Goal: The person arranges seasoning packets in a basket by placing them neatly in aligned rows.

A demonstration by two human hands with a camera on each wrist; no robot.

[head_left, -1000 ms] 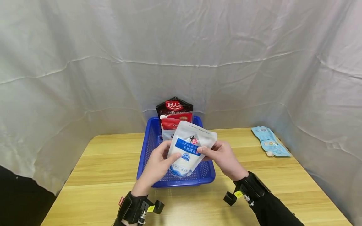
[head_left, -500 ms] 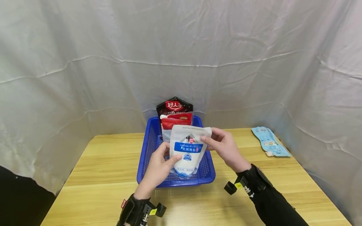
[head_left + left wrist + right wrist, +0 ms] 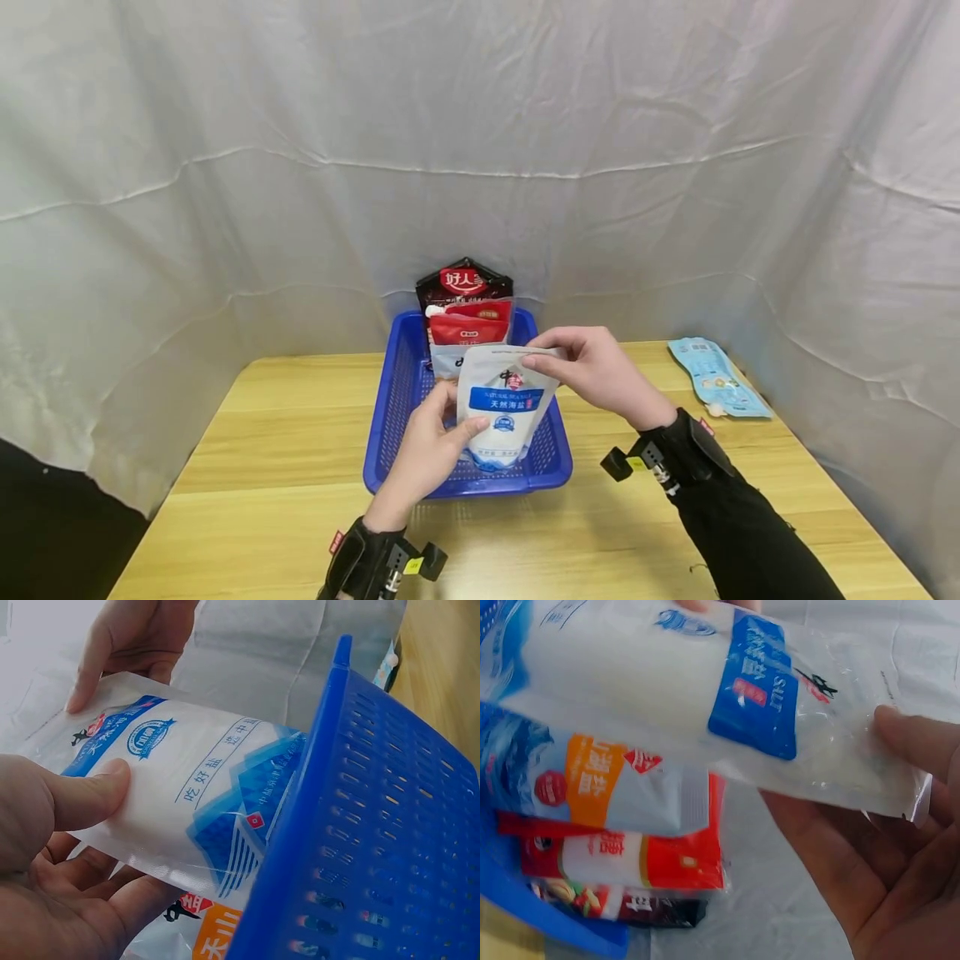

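Note:
A white and blue pouch of sea salt (image 3: 504, 433) is held upright over the front part of the blue plastic basket (image 3: 555, 479). My left hand (image 3: 429, 442) grips its left side, thumb on the printed front and fingers behind. At the top right corner, my right hand (image 3: 600, 371) pinches the pouch between thumb and fingers. The left wrist view shows the pouch's lower end (image 3: 247, 795) beside the basket wall (image 3: 375, 802). Whether its base touches the basket floor cannot be told.
Behind the pouch, a salt bag with an orange label (image 3: 592, 776), a red packet (image 3: 622, 859) and a black packet (image 3: 463, 283) stand in the basket. A light blue spouted pouch (image 3: 718, 379) lies at the table's right edge. Grey cloth (image 3: 480, 150) hangs around the table.
The salt pouch has gone from tilted to nearly upright and come slightly lower. My right hand has moved from its right side up to the top corner; my left hand shifted slightly right.

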